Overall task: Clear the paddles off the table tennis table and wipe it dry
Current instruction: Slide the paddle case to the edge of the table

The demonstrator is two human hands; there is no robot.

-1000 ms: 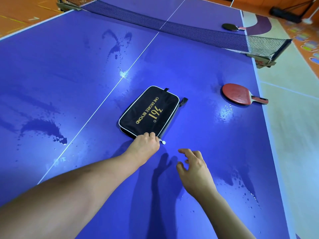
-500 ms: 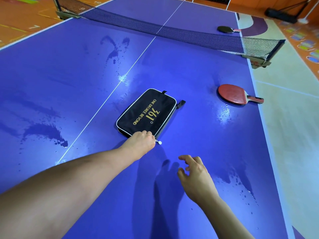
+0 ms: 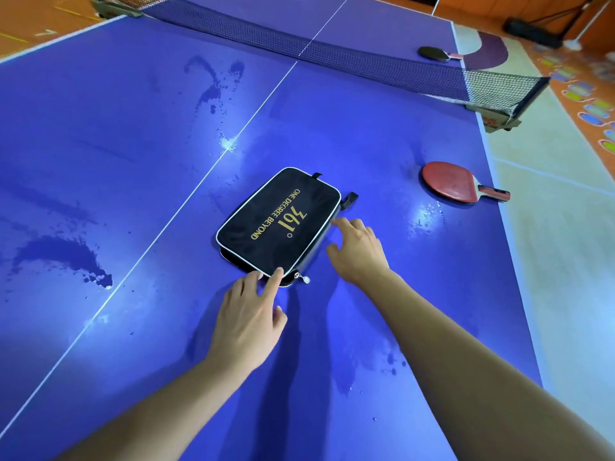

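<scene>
A black paddle case (image 3: 279, 224) with gold lettering and white piping lies flat on the blue table (image 3: 100, 161), its zipper pull at the near corner. My left hand (image 3: 248, 319) touches the case's near edge with straight fingertips. My right hand (image 3: 357, 251) reaches to the case's right side, fingers spread and relaxed, holding nothing. A red paddle (image 3: 451, 182) lies near the table's right edge. Beyond the net, a black paddle (image 3: 434, 53) rests on the far half.
Water puddles and droplets (image 3: 66, 261) mark the table on the left, middle and near right. The net (image 3: 332, 58) spans the far side. The table's right edge (image 3: 499, 201) borders pale floor. A dark base stand (image 3: 532, 33) sits far right.
My right hand moved forward from the near table up to the case's right side. My left hand uncurled and drew back a little, its fingertips now on the near edge.
</scene>
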